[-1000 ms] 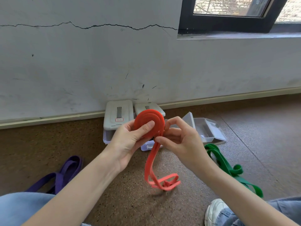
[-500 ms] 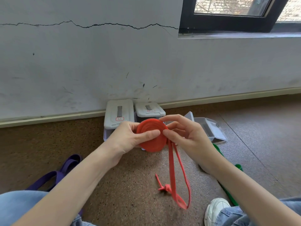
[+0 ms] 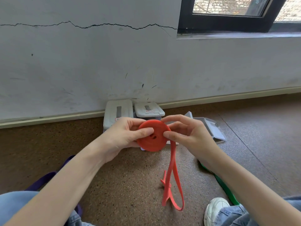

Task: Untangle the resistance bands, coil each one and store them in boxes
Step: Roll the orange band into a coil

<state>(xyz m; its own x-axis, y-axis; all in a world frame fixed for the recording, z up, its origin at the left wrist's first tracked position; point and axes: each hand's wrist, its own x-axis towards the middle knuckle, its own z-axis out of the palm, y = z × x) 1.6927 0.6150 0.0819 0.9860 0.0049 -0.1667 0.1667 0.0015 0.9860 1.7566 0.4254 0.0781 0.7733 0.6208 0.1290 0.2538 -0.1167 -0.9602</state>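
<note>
An orange-red resistance band is partly wound into a flat round coil held in the air in front of me. My left hand grips the coil from the left, thumb across its face. My right hand pinches its right edge with thumb and fingers. The band's loose tail hangs down in a long loop to the floor. A purple band lies on the floor under my left forearm. A green band lies by my right forearm, mostly hidden.
Two closed white boxes stand against the wall's skirting. An open clear box with its lid up sits behind my right hand. My white shoe and jeans-clad knees fill the bottom corners. The floor is brown speckled cork.
The coil has turned to face me and grown larger as more band was wound on. The hanging tail has shifted right and shortened. My right hand now pinches the coil's right edge.
</note>
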